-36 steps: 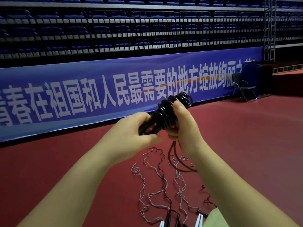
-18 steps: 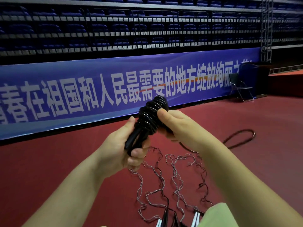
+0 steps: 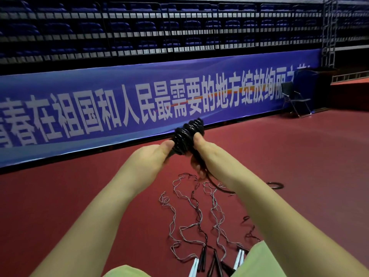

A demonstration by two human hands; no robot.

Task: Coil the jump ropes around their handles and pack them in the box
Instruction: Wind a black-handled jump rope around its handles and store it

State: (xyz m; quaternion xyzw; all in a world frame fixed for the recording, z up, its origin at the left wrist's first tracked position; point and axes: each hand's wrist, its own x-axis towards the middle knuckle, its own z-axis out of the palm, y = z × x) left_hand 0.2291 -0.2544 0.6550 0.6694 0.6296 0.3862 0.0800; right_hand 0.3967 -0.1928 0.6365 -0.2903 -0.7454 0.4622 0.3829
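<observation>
- Black jump rope (image 3: 187, 134) is held up in front of the chest, above the red floor (image 3: 299, 156), most of its cord already wound in glossy turns around its handles.
- Handle ends are clasped by the left hand (image 3: 147, 158), thumb laid up against the lowest turns; the bundle is gripped by the right hand (image 3: 201, 154), thumb pressed on the coil and fingers curled beneath.
- A loose tail (image 3: 276, 185) trails down from under the right hand and across the floor (its far end is seen as a small loop to the right).
- Cord is judged light, smooth and springy, so turns may slip or unwind if thumb pressure is eased; hold is best kept across the coil itself, not on the bare tail.
- Thin twisted ropes (image 3: 191, 212) lie kinked on the floor below, with white handles (image 3: 194, 266) and black handles (image 3: 202, 258) nearest the knees; these look limp and tangle-prone, and would best be picked up by the handles.
- No box can be seen.
</observation>
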